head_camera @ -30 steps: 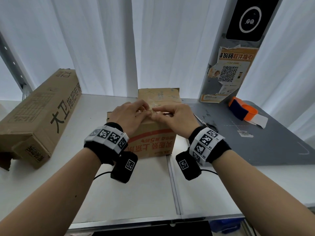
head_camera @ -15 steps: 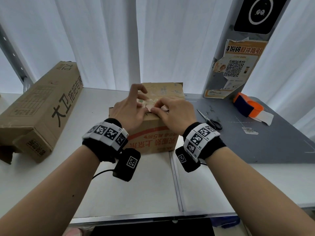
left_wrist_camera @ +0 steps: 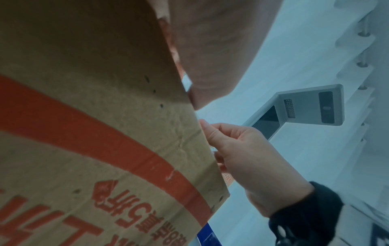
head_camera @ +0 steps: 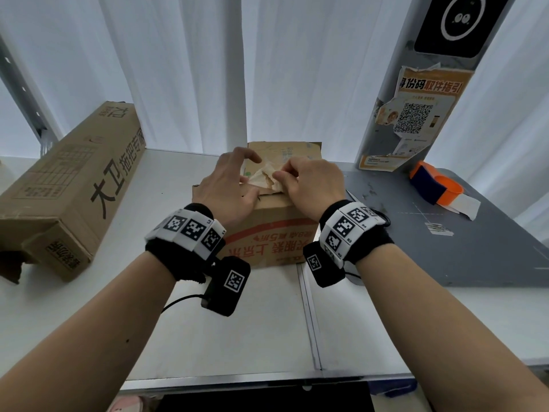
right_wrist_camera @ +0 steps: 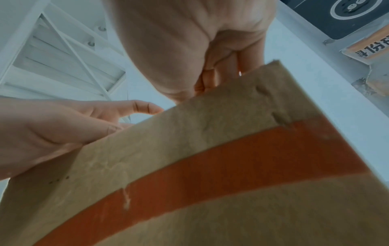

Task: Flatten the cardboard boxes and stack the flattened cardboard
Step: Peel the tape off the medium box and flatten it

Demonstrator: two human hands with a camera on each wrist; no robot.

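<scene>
A small cardboard box [head_camera: 267, 236] with red print stands at the middle of the white table [head_camera: 237, 322]. A crumpled strip of pale tape [head_camera: 266, 178] stands up from the box top. My right hand [head_camera: 309, 185] pinches this tape. My left hand [head_camera: 228, 188] rests on the box top beside it, fingers loosely spread. A long cardboard box [head_camera: 68, 188] lies at the far left. The left wrist view shows the box's printed side [left_wrist_camera: 84, 141] and the right hand [left_wrist_camera: 242, 149]. The right wrist view shows the box [right_wrist_camera: 210, 166] and the left hand [right_wrist_camera: 63, 126] at its top edge.
A grey mat [head_camera: 475, 257] covers the table's right side, with an orange and blue tape dispenser [head_camera: 433, 185] at its back. Scissors [head_camera: 383, 217] lie mostly hidden behind my right wrist. A pillar with a poster [head_camera: 416, 114] and white curtains stand behind.
Both hands have moved farther back along the box top. The tape has come up off the box into a crumpled strip in my right hand. My left fingers have spread.
</scene>
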